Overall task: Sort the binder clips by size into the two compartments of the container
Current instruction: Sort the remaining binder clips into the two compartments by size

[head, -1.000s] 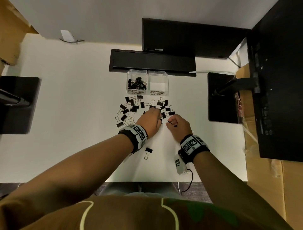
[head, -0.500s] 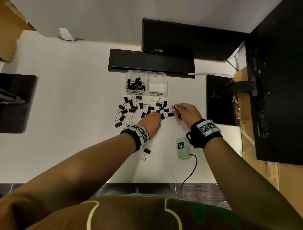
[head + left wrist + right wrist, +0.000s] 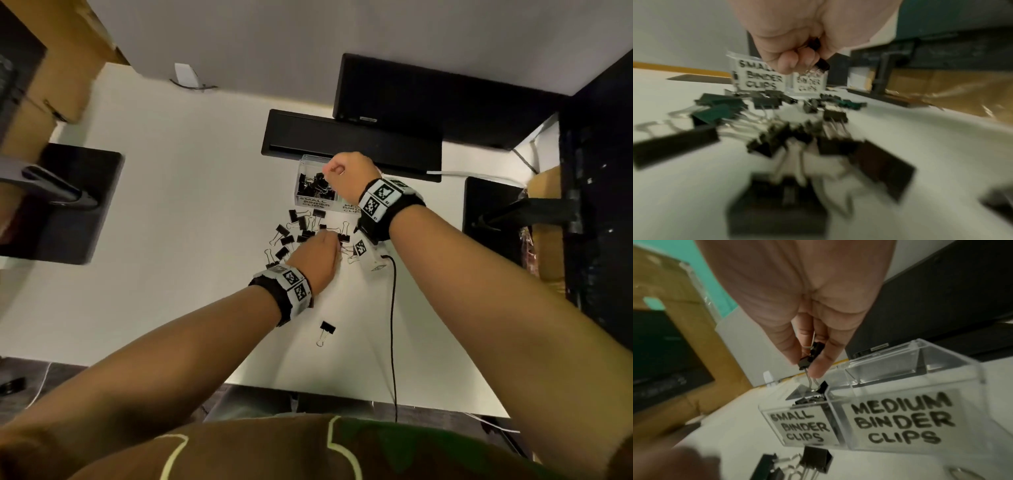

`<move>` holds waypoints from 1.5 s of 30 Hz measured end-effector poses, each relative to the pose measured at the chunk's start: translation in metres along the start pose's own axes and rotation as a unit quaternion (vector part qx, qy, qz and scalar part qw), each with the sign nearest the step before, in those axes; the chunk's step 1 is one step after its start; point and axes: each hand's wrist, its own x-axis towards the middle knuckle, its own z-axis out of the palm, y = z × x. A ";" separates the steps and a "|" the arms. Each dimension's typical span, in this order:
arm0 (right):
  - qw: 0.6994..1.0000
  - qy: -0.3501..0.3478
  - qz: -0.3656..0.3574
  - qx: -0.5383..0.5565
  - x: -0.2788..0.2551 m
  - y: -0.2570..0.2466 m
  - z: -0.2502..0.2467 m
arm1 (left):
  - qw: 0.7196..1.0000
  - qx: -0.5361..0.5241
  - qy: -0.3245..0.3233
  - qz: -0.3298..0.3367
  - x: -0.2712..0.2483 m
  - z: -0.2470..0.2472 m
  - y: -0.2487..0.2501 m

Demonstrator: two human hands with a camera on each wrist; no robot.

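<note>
Head view: right hand [image 3: 347, 178] over the clear container [image 3: 310, 202], small compartment part full, medium one looks empty. Left hand [image 3: 317, 255] down in the loose clip pile [image 3: 298, 231] on the counter [image 3: 171, 240]; roughly fifteen loose, one stray clip [image 3: 327, 330] nearer.

Left wrist: fingers clenched around small clips [image 3: 819, 62], blurred.

Right wrist: fingers pinch two small clips [image 3: 808, 356] above the small side. Step: drop-off; next, likely release.

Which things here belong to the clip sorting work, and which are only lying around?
Belong:
container
right hand pinching small clips
left hand holding clips
loose clips

Lying about:
cardboard box
monitor stands
black cable
</note>
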 end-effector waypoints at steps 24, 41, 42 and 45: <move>0.989 0.034 0.138 0.051 -0.093 0.113 0.015 | 0.988 0.157 -0.013 0.007 0.107 -0.067 -0.037; 0.992 0.055 0.107 0.026 -0.116 0.120 0.033 | 0.982 0.118 -0.097 0.110 0.025 0.018 0.007; 0.993 0.058 0.103 0.027 -0.113 0.119 0.032 | 0.982 0.117 -0.095 0.111 0.023 0.018 0.006; 0.994 0.058 0.095 0.024 -0.105 0.117 0.034 | 0.980 0.134 -0.096 0.110 0.019 0.017 0.005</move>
